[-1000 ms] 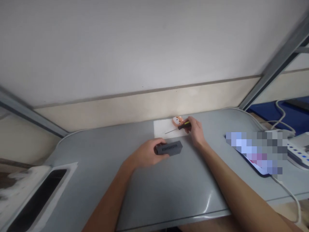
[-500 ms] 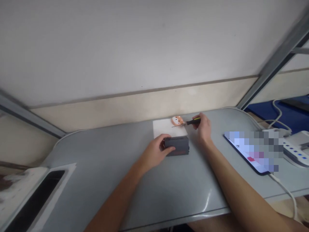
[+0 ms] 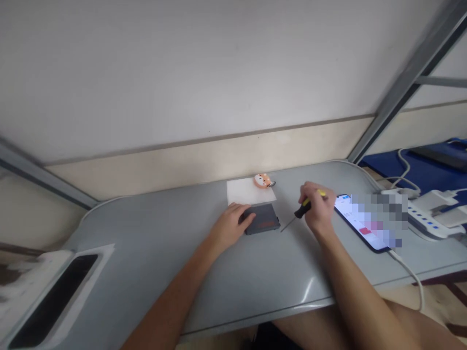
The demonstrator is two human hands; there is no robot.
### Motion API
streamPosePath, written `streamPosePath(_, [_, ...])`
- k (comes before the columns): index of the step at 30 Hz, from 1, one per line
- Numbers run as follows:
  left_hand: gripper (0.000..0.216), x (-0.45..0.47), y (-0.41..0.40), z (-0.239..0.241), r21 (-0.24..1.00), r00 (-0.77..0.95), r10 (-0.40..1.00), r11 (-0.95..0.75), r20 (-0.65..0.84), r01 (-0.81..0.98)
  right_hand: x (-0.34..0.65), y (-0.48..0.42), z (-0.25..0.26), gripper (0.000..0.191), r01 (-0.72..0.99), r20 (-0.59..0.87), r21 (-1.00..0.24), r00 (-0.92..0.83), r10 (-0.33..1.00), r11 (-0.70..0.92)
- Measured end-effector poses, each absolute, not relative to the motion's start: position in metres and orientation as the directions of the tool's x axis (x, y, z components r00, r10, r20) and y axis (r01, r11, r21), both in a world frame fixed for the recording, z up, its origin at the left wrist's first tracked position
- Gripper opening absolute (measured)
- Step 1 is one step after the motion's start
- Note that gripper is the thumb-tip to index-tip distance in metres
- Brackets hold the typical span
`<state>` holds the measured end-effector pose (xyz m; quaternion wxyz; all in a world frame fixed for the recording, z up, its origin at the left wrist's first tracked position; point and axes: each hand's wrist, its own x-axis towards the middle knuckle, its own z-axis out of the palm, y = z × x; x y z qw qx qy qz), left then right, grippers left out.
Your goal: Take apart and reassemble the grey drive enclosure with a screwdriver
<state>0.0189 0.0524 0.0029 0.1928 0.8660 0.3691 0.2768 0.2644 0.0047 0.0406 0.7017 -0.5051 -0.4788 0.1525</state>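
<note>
Your left hand (image 3: 229, 224) rests on the left end of a flat, dark grey rectangular box (image 3: 264, 218) that lies on the grey table top (image 3: 219, 272). The fingers are laid loosely over the box's near-left corner. Whether they actually clasp its edge, you cannot tell from this view.

Your right hand (image 3: 318, 210) is closed around a small screwdriver with a black and yellow handle (image 3: 305, 207). Its thin metal shaft slants down and to the left, and the tip sits just beside the box's right edge, close to the table.

Touching the far side of the box lies a white rectangular sheet (image 3: 250, 191), with a small orange-and-white animal-face figure (image 3: 261, 180) on its far right corner. Just to the right of your right hand lies a dark smartphone with a lit screen (image 3: 353, 219), a white cable running from it. Further right is a white power strip (image 3: 426, 219). Near your left elbow sits a white tray with a black inside (image 3: 54, 287).
</note>
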Motion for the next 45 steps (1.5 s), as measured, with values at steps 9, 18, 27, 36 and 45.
streamPosePath(9, [0.021,0.021,0.051,0.000,0.534,0.565,0.733,-0.672,0.379,0.513,0.245,-0.004,0.030,0.035,0.435,0.580,-0.801,0.392,0.714,0.412])
streamPosePath(18, [0.023,0.021,0.051,0.001,0.488,0.566,0.679,-0.732,0.467,0.476,0.237,-0.002,0.027,0.034,0.322,0.520,-0.852,0.418,0.745,0.413])
streamPosePath(27, [0.027,0.019,0.049,0.009,0.398,0.567,0.587,-0.809,0.578,0.432,0.246,-0.006,0.025,0.033,0.432,0.607,-0.787,0.419,0.675,0.440])
streamPosePath(36, [0.027,0.021,0.046,0.011,0.368,0.601,0.530,-0.848,0.598,0.382,0.243,-0.006,0.025,0.034,0.407,0.603,-0.794,0.426,0.675,0.452])
streamPosePath(45, [0.028,0.020,0.044,0.013,0.331,0.613,0.506,-0.862,0.607,0.384,0.249,-0.003,0.021,0.034,0.378,0.568,-0.822,0.487,0.664,0.427])
